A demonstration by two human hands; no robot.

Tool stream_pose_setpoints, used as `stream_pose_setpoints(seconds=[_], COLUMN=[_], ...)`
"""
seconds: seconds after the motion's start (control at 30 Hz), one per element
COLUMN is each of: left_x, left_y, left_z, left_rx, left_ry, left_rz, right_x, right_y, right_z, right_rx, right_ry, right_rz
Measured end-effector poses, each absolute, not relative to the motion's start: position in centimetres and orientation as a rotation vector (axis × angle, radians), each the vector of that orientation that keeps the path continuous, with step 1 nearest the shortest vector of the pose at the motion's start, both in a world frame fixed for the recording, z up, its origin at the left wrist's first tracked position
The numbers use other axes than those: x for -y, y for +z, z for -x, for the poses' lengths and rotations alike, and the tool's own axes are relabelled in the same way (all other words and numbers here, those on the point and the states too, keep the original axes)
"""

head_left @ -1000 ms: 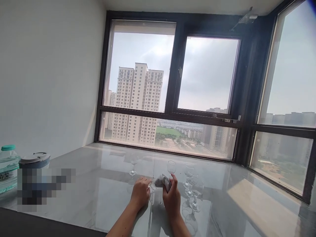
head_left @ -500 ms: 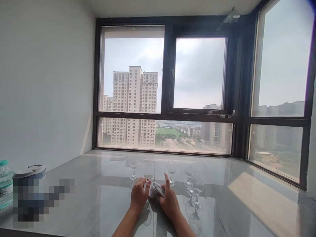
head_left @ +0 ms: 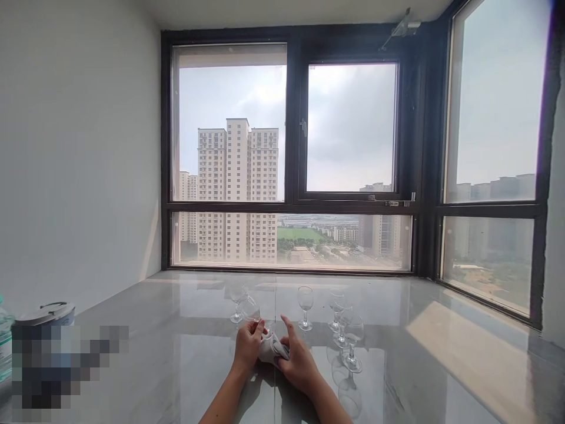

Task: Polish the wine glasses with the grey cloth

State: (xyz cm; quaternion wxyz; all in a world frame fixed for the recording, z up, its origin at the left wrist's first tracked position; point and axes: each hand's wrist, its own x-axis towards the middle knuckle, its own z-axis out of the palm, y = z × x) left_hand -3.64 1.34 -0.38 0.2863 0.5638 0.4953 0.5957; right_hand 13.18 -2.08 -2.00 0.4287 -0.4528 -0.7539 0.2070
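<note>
While one clear stemmed glass (head_left: pixel 250 307) is tilted just beyond the left hand (head_left: pixel 248 344), its bowl directed away and to the left, the thumb and fingers of this hand are closed upon it near the stem. The right hand (head_left: pixel 295 353) grips a pale cloth (head_left: pixel 268 350), but its index finger is stretched forward. The cloth lies between the two hands, at the lower end of the tilted glass; whether it touches the foot, I cannot tell surely. Past the left hand, partly behind this glass, stands another glass (head_left: pixel 235 306). Ahead of the right hand is an upright glass (head_left: pixel 305 299), and to its right stand three more glasses (head_left: pixel 354 331), all on the glossy grey bench (head_left: pixel 207 362).
</note>
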Motion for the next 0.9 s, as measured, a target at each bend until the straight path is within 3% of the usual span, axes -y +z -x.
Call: stream_pose_setpoints(seconds=[0.23,0.4,0.63,0.9], left_x=[-1.3,-1.3,-1.5,-0.2], left_y=[-0.5,-0.8,-1.5,-0.6], left_z=[3.6,4.3,3.8,2.9], left_rx=[-1.429,-1.583,-1.636,-1.298], left_ry=[1.631,1.658,1.424,1.136], left_rz=[-1.565,-1.523,-1.772,-2.081], right_x=[2.0,1.9,1.2,0.7], right_y=[-2.7,-2.5,-2.2,-2.6], right_z=[-12.8,-12.9,-13.0,-12.7], right_rx=[1.81,1.734,1.585,1.546], right_ry=[0.735,0.686,0.44,0.521], right_rz=[0.943,0.974,1.08,1.012])
